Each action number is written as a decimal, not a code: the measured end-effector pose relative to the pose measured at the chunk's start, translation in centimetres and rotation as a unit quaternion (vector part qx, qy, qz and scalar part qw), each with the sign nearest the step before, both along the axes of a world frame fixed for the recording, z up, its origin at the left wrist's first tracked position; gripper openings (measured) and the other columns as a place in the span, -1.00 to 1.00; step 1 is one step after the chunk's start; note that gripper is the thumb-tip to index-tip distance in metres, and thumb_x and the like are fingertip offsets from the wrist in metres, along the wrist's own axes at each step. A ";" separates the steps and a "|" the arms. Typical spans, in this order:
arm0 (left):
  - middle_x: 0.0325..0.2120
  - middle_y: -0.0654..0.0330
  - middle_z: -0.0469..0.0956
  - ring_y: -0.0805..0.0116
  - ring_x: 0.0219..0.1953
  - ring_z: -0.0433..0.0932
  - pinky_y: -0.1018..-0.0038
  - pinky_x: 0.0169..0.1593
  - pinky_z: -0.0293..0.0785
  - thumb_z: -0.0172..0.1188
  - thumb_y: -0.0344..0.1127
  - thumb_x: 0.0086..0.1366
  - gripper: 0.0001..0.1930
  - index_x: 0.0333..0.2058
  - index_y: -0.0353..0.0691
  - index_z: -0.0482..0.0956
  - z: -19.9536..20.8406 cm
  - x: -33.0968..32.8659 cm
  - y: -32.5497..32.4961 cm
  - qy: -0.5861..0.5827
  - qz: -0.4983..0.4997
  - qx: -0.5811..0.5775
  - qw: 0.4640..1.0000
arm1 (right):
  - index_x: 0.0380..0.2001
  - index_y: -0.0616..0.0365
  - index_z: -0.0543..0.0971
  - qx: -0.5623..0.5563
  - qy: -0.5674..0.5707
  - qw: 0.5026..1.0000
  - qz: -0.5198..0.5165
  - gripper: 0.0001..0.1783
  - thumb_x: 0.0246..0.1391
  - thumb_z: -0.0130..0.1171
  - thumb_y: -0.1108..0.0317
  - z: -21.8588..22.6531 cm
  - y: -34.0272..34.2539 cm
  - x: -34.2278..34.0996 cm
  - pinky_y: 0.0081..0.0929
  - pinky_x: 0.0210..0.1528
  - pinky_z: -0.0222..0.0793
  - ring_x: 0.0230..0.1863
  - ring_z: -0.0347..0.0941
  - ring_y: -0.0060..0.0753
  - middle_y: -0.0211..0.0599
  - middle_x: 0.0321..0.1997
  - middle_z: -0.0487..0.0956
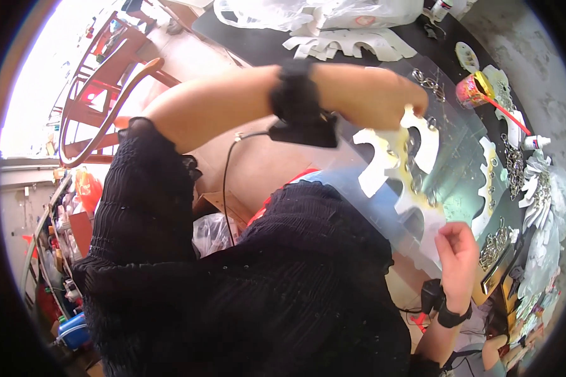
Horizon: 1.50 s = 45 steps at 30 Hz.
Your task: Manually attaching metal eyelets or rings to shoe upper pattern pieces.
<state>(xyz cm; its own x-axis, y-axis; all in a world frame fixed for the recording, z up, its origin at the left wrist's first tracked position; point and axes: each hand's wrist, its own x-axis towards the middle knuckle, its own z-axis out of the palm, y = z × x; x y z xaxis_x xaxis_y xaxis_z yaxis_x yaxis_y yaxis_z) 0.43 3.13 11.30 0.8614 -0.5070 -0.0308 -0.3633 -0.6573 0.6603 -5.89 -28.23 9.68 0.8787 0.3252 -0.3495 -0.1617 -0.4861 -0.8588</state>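
- Head view, tilted steeply; dark worktable (pixel 258 38) running along upper and right side.
- Left hand (pixel 383 97): raised above table, fingers pressed together on upper edge of white cut-out shape (pixel 393 160); black wrist strap (pixel 295 94) with small black device (pixel 305 133) and cable hanging below.
- Right hand (pixel 457 254): low right, fingertips pinching lower corner of same cut-out; black band on wrist.
- White cut-out shape: scalloped, with yellowish patches, stretched between both hands, held clear of table, upper end under left grip, lower end at right fingertips.
- Matching white cut-outs (pixel 346 44): stacked at top of table, well apart from hands.
- Metal chains (pixel 495 242): heaped just beside right hand.
- Pink cup (pixel 470 91) with red stick: upper right.
- Small white bottle (pixel 536 142): right edge.
- Black garment (pixel 233 283): filling lower centre.
- Red wooden chair (pixel 100 88): upper left.
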 end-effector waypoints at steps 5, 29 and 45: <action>-0.57 0.33 0.30 0.55 -0.48 0.29 0.57 -0.35 0.31 0.04 -0.51 0.14 -0.66 -0.05 -0.26 0.41 -0.5 -0.6 9.4 0.057 0.074 0.006 0.996 | -0.28 0.29 0.46 0.081 -0.030 0.993 0.084 -0.87 0.05 0.11 0.58 -1.3 9.9 1.8 -0.68 -0.31 0.31 -0.37 0.38 -0.68 -0.43 -0.37 0.48; -0.65 0.34 0.41 0.55 -0.58 0.34 0.59 -0.52 0.25 0.44 -0.17 -0.11 -0.71 -0.55 -0.23 0.56 -9.9 2.2 23.4 0.126 0.335 0.029 0.933 | -0.35 0.30 0.54 -0.028 -0.110 0.980 0.161 -0.83 -0.09 0.16 0.49 -8.3 20.1 5.6 -0.41 -0.30 0.44 -0.43 0.54 -0.22 -0.12 -0.48 0.58; -0.60 0.14 0.50 0.35 -0.51 0.45 0.40 -0.34 0.40 0.21 -0.15 0.09 -0.72 -0.41 -0.28 0.55 -9.0 -1.8 22.9 -0.007 0.292 0.124 0.948 | -0.21 0.14 0.45 -0.025 -0.240 0.952 0.186 -0.71 -0.07 0.17 0.56 -2.4 14.2 4.1 -0.35 -0.32 0.36 -0.46 0.42 -0.20 -0.17 -0.32 0.40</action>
<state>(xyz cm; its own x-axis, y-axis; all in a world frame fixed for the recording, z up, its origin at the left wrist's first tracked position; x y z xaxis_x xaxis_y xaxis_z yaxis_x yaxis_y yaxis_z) -1.41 26.04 2.33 0.9942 0.0786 -0.0730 0.1034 -0.8834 0.4571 -1.78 -14.00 7.31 0.7689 0.6381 0.0409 0.4353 -0.4756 -0.7644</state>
